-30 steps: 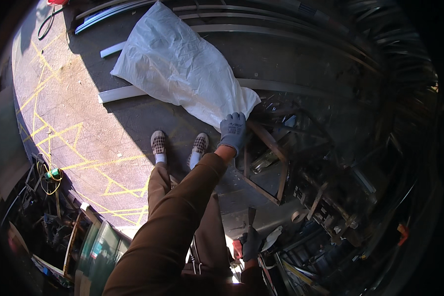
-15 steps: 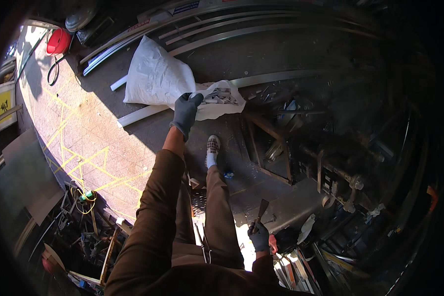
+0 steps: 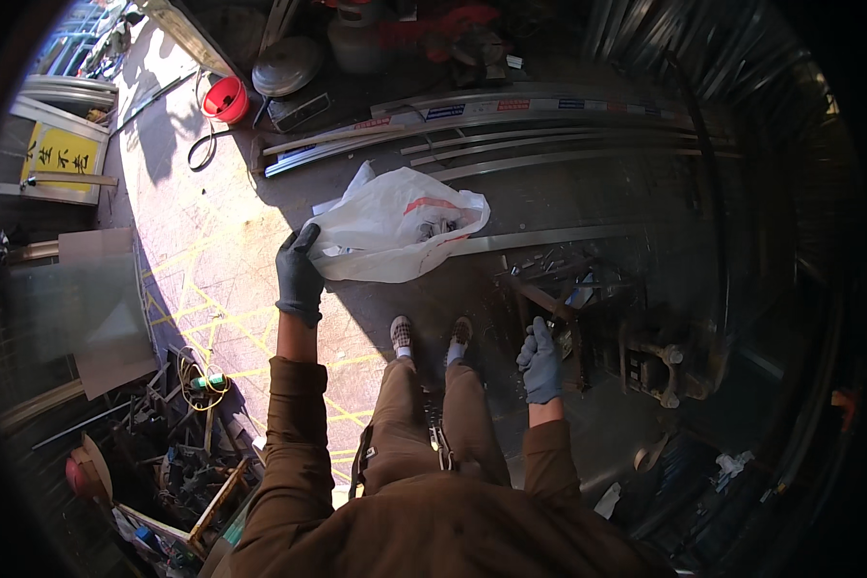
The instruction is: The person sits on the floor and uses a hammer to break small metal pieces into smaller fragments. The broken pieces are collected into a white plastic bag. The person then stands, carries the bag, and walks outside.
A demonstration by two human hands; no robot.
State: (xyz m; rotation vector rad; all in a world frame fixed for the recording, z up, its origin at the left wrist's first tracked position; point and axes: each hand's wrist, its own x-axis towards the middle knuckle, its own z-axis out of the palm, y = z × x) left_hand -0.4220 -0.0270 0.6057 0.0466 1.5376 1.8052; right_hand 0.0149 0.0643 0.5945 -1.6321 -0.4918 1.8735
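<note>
Head view: gloved left hand grasps the crumpled white plastic bag lifted off the concrete floor, not yet set down; gloved right hand hangs released.

bag contents unclear, machinery shadowed

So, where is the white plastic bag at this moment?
In the head view the white plastic bag is held up by the left hand, left of centre, over the floor in front of the shoes, near long metal bars.

Mid-frame, the gloved left hand grips a white plastic bag; the gloved right hand hangs half-curled at lower right.
</note>
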